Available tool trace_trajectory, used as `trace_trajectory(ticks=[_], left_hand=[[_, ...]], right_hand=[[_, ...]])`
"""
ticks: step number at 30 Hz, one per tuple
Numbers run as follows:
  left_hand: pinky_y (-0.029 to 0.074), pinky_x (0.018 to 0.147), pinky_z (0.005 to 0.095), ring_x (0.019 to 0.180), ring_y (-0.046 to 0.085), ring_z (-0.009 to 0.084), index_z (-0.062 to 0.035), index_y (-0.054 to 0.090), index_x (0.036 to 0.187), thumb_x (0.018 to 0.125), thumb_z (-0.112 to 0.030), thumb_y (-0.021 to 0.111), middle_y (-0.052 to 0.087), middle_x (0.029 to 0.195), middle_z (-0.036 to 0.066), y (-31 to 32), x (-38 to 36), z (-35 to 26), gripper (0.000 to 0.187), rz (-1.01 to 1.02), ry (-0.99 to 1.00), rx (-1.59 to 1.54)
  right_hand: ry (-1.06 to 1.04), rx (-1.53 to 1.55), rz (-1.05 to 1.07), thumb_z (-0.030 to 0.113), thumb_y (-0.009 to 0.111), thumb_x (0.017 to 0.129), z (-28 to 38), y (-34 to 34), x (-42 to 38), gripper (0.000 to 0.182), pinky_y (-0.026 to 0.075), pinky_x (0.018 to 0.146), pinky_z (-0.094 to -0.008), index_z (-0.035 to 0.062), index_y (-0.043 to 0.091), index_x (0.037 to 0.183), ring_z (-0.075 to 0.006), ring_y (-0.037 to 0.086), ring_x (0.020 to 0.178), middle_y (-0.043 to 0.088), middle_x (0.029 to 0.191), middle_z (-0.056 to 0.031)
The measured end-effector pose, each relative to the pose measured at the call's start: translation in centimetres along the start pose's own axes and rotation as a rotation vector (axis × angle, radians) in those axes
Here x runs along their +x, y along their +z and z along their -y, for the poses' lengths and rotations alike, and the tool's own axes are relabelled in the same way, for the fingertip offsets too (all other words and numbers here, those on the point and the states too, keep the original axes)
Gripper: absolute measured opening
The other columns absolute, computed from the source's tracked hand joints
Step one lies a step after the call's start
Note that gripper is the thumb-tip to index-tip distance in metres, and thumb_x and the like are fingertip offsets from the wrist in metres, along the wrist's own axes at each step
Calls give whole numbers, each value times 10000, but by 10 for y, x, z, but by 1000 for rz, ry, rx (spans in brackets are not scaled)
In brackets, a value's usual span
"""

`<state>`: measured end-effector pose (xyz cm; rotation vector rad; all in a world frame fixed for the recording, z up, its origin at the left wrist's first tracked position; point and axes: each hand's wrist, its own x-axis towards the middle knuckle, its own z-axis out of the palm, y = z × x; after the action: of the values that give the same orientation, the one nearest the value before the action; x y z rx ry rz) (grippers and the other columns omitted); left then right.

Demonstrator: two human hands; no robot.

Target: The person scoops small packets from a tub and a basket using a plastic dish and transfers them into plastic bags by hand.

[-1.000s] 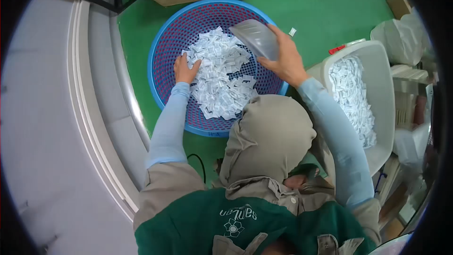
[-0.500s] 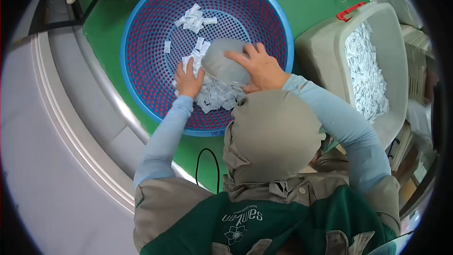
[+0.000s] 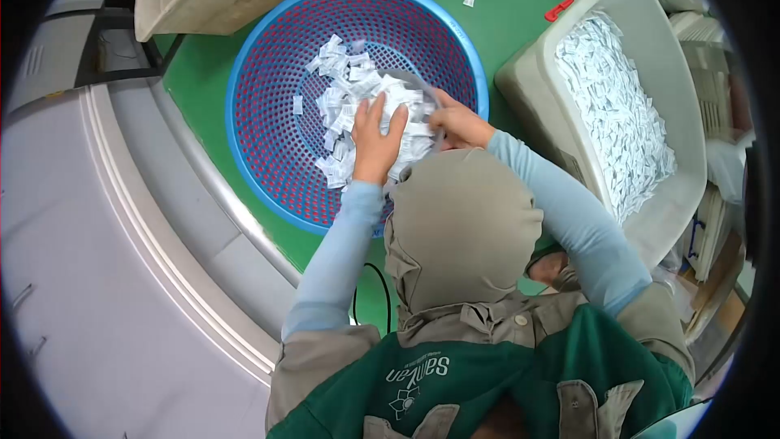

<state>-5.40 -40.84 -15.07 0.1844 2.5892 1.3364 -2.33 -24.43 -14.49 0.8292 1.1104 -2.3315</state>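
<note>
Blue basket (image 3: 244, 154): white packets (image 3: 331, 63) lie heaped around its middle. My left hand (image 3: 376, 145), fingers spread, has shifted rightward onto them. Packets now show inside the clear bowl (image 3: 422, 83), where none showed before, so they lie between my hands. My right hand (image 3: 463, 125) grasps the bowl's near right side, within the basket's right half.
</note>
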Motion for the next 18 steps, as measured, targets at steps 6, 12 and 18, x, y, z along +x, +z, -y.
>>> trace_trajectory(ticks=[6, 12, 18], left_hand=[[366, 955, 356, 1074, 519, 281, 9, 617, 1057, 932, -198, 470, 596, 1097, 162, -79, 4, -55, 283, -293, 371, -139], [329, 1007, 332, 1165, 467, 249, 14, 521, 1213, 986, -302, 332, 522, 1232, 153, -104, 7, -61, 432, -369, 351, -148], [204, 1091, 322, 1275, 367, 204, 2, 433, 1315, 964, -504, 105, 450, 1342, 126, -96, 21, -149, 698, -49, 546, 142]], right_hand=[[-8, 28, 113, -119, 368, 635, 8, -8, 27, 742, 545, 633, -484, 138, 366, 1331, -307, 577, 877, 532, 983, -120], [-87, 32, 226, -60, 402, 668, 49, -1, -21, 679, 515, 642, -604, 143, 326, 1312, -371, 560, 895, 478, 1048, -142], [-152, 129, 306, 56, 504, 696, 107, -3, -75, 453, 482, 744, -647, 93, 426, 1140, -433, 502, 1017, 439, 1087, -131]])
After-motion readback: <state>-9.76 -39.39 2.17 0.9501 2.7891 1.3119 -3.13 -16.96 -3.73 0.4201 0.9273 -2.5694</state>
